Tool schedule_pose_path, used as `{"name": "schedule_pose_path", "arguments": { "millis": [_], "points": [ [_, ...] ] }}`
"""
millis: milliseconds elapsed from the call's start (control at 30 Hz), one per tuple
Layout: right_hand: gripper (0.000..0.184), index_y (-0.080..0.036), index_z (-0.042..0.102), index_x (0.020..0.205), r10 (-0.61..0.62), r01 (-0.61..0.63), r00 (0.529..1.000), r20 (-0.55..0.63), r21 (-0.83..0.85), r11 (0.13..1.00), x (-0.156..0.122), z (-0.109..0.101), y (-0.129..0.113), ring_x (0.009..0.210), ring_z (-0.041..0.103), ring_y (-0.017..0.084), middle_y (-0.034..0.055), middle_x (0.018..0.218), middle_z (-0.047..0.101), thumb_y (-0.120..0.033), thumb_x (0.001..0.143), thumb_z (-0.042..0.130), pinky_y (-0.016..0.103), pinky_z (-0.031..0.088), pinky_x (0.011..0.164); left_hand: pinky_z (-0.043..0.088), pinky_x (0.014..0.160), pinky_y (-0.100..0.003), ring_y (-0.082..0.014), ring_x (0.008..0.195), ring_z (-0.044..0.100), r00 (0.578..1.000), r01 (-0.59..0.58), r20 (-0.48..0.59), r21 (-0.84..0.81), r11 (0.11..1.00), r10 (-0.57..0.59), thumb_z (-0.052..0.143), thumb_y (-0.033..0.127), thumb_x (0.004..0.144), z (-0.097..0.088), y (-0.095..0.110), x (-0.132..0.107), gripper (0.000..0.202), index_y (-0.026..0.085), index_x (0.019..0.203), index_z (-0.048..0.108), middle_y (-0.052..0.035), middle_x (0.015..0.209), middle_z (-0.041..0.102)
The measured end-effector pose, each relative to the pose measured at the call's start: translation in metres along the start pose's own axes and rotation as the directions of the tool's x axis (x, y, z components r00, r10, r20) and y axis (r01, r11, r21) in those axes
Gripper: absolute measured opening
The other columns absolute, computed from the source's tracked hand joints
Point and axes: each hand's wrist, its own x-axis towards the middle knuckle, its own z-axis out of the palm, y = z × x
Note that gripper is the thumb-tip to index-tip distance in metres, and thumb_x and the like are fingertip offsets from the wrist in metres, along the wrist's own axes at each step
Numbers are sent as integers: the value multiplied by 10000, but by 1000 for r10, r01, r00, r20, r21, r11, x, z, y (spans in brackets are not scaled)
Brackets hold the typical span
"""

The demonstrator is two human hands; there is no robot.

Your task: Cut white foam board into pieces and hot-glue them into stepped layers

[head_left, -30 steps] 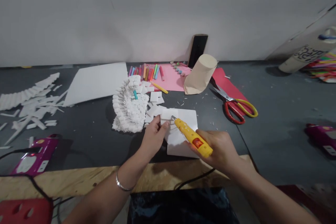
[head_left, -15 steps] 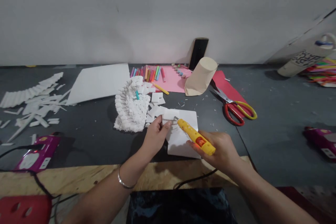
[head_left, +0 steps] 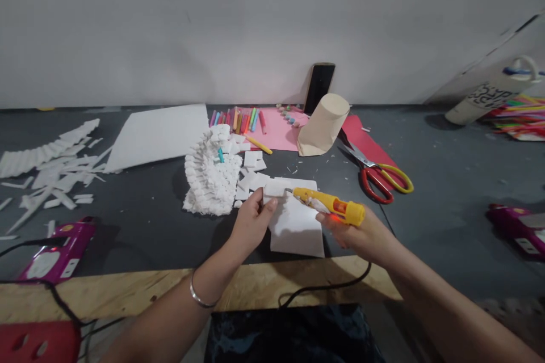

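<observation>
My left hand [head_left: 251, 221] pinches a small white foam piece [head_left: 275, 188] just above a white foam sheet [head_left: 296, 224] lying on the dark table. My right hand [head_left: 361, 232] grips a yellow corded tool [head_left: 332, 203], held nearly level, its metal tip touching the right end of the small piece. A white model built of many small foam pieces [head_left: 210, 173] stands just left of my left hand, with loose white squares beside it.
Red and yellow scissors [head_left: 381, 173] lie on red paper to the right. A beige paper cone [head_left: 323, 125], coloured markers [head_left: 240, 118] on pink paper and a phone [head_left: 319, 86] stand at the back. White sheet [head_left: 157, 136], foam strips [head_left: 46, 164], magenta devices [head_left: 55, 252] left and right.
My right hand has swung the yellow tool from a steep diagonal to nearly level and moved right. My left hand still holds the small white piece at the tool's tip.
</observation>
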Motion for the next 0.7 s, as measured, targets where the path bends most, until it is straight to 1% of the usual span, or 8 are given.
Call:
{"name": "schedule_pose_path", "arguments": {
  "millis": [100, 200, 300, 433, 533, 700],
  "points": [
    [500, -209, 414, 518, -26, 24, 999, -42, -63, 998, 1, -2, -4, 409, 345, 86, -39, 427, 393, -591, 818, 535, 231, 269, 390, 481, 790, -307, -200, 886, 622, 1000, 8, -1, 14, 1000, -8, 556, 421, 884, 0, 1, -1, 313, 171, 1061, 619, -74, 1015, 696],
    [495, -206, 428, 521, -137, 118, 987, -80, -201, 972, 1, -1, -9, 418, 331, 83, -34, 442, 416, -579, 831, 530, 230, 255, 399, 482, 799, -308, -206, 890, 623, 1000, 0, -15, 27, 1000, 0, 564, 428, 877, 0, 2, -1, 307, 171, 1033, 626, -62, 953, 697],
    [492, -199, 497, 536, -277, 230, 958, -72, -381, 895, -1, 2, -13, 409, 356, 84, -20, 456, 467, -576, 851, 514, 235, 253, 421, 483, 796, -310, -207, 875, 620, 1000, -9, -29, 17, 1000, 10, 582, 425, 860, 0, 0, -1, 294, 170, 998, 632, -51, 886, 687],
    [513, -195, 566, 582, -412, 320, 910, -41, -563, 762, -4, 4, -13, 386, 357, 87, -5, 451, 505, -599, 881, 465, 253, 214, 443, 483, 792, -310, -207, 861, 614, 999, -6, -39, -13, 1000, 6, 589, 399, 855, 1, -2, 0, 253, 178, 970, 635, -36, 816, 672],
    [533, -194, 583, 602, -446, 326, 894, -41, -623, 711, -4, 3, -9, 378, 358, 89, -4, 449, 512, -615, 894, 438, 255, 194, 450, 481, 787, -305, -205, 863, 614, 999, -1, -37, -2, 1000, 1, 580, 408, 861, 0, 0, -1, 268, 178, 988, 635, -37, 836, 674],
    [596, -196, 555, 566, -419, 258, 902, -105, -647, 718, 1, 1, -6, 377, 382, 96, 4, 450, 514, -660, 897, 380, 257, 185, 447, 477, 778, -301, -190, 846, 611, 1000, 9, -14, 27, 1000, -9, 553, 423, 877, 0, 4, -1, 301, 166, 1016, 622, -52, 929, 686]
  ]
}}
